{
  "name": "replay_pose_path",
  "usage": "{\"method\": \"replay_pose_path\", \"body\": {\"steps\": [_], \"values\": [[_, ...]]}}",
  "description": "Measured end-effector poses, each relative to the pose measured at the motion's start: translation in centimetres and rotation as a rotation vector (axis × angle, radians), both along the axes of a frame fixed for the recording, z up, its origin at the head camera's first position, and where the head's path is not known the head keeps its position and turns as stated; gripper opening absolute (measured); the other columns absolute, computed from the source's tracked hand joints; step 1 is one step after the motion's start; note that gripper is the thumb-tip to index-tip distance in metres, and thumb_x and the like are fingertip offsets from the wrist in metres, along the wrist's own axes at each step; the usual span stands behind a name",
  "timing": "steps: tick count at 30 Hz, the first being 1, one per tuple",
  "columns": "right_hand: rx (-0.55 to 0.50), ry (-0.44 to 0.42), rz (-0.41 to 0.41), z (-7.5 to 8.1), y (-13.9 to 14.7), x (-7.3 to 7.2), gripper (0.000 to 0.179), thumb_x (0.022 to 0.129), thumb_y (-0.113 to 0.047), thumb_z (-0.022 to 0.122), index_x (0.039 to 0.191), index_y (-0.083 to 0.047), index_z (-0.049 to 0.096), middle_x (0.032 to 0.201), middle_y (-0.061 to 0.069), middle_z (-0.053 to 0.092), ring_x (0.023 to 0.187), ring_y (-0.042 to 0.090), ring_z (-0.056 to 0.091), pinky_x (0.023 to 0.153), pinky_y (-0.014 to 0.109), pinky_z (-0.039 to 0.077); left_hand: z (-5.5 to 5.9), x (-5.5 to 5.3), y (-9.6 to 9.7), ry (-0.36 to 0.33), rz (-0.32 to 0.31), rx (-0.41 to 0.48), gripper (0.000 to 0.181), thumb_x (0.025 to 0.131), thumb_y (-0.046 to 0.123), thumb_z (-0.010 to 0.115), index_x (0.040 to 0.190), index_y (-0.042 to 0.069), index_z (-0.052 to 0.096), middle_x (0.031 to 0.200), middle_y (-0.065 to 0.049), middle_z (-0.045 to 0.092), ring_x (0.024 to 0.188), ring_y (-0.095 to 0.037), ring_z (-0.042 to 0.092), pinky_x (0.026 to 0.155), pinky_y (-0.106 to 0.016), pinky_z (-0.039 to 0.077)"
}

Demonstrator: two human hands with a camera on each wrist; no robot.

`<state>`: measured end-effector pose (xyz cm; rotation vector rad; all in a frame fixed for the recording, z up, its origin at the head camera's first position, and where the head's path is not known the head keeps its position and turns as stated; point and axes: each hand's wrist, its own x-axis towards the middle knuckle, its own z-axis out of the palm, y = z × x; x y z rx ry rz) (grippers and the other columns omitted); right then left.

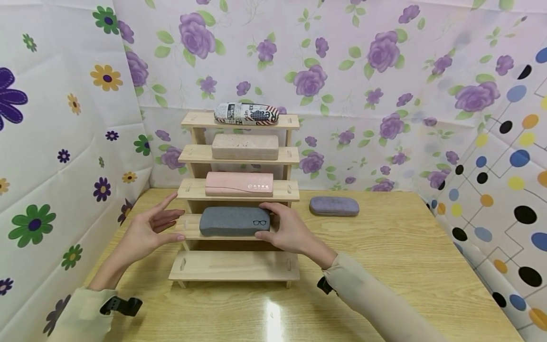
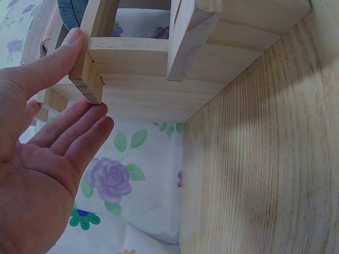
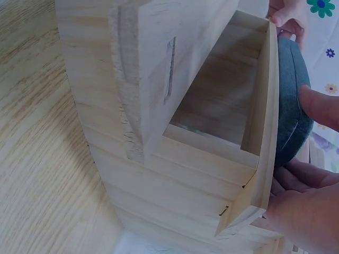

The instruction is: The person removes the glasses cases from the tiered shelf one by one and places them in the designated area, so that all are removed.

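A blue-grey glasses case (image 1: 232, 221) with a small glasses print lies on the second shelf from the bottom of a stepped wooden rack (image 1: 235, 266). My right hand (image 1: 287, 230) grips its right end, thumb on the front and fingers behind; the right wrist view shows the case (image 3: 292, 100) between thumb and fingers. At the rack's left side is my left hand (image 1: 147, 233), fingers spread and holding nothing. Its thumb (image 2: 68, 45) is right at the end of a shelf board in the left wrist view.
Higher shelves bear a pink case (image 1: 239, 184), a beige case (image 1: 245, 147) and a newspaper-print case (image 1: 246, 114). On the wooden table (image 1: 384, 266), right of the rack, lies a purple-grey case (image 1: 334, 206). Flowered and dotted sheets (image 1: 342, 95) surround the table.
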<state>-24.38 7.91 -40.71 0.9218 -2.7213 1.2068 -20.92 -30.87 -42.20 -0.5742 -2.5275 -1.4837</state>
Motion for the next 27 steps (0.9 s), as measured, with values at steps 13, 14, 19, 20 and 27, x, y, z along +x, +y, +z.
{"method": "replay_pose_path", "body": {"steps": [13, 14, 19, 20, 27], "values": [[-0.029, -0.01, -0.003, -0.13, 0.74, 0.28, 0.07, 0.088, -0.023, 0.089, 0.148, -0.006, 0.059, 0.145, 0.011, 0.061, 0.128, 0.027, 0.06, 0.11, 0.045, 0.051, -0.02, -0.03, 0.07, -0.011, 0.014, -0.02, 0.104, 0.084, 0.009, 0.091, 0.168, 0.027, 0.033, 0.137, -0.021, 0.067, 0.125, -0.036, 0.064, 0.099, -0.021, 0.055], [-0.026, -0.01, -0.006, -0.14, 0.74, 0.26, 0.07, 0.087, -0.024, 0.09, 0.148, -0.007, 0.059, 0.144, 0.01, 0.062, 0.127, 0.027, 0.061, 0.109, 0.044, 0.051, -0.01, -0.02, 0.07, -0.012, 0.014, -0.019, 0.104, 0.084, 0.009, 0.091, 0.168, 0.027, 0.033, 0.137, -0.021, 0.067, 0.125, -0.036, 0.064, 0.099, -0.021, 0.055], [-0.021, 0.002, 0.0, -0.02, 0.38, 0.09, 0.071, 0.087, -0.029, 0.09, 0.148, -0.008, 0.06, 0.143, 0.01, 0.062, 0.12, 0.024, 0.063, 0.102, 0.043, 0.054, 0.02, 0.04, 0.06, -0.018, 0.013, -0.014, 0.104, 0.084, 0.009, 0.091, 0.168, 0.027, 0.033, 0.137, -0.02, 0.067, 0.125, -0.032, 0.065, 0.099, -0.024, 0.056], [-0.022, 0.004, 0.004, 0.01, 0.28, 0.06, 0.071, 0.087, -0.03, 0.089, 0.148, -0.009, 0.06, 0.143, 0.01, 0.063, 0.118, 0.023, 0.063, 0.1, 0.043, 0.055, 0.02, 0.03, 0.06, -0.018, 0.013, -0.014, 0.104, 0.084, 0.009, 0.091, 0.168, 0.027, 0.033, 0.137, -0.02, 0.067, 0.125, -0.032, 0.065, 0.099, -0.024, 0.056], [-0.04, -0.02, 0.018, 0.24, -0.07, -0.01, 0.069, 0.087, -0.029, 0.089, 0.146, -0.008, 0.061, 0.141, 0.01, 0.063, 0.113, 0.022, 0.064, 0.095, 0.041, 0.056, -0.03, -0.07, 0.04, -0.018, 0.011, -0.011, 0.104, 0.084, 0.009, 0.091, 0.168, 0.028, 0.032, 0.137, -0.02, 0.067, 0.125, -0.035, 0.064, 0.099, -0.023, 0.055]]}}
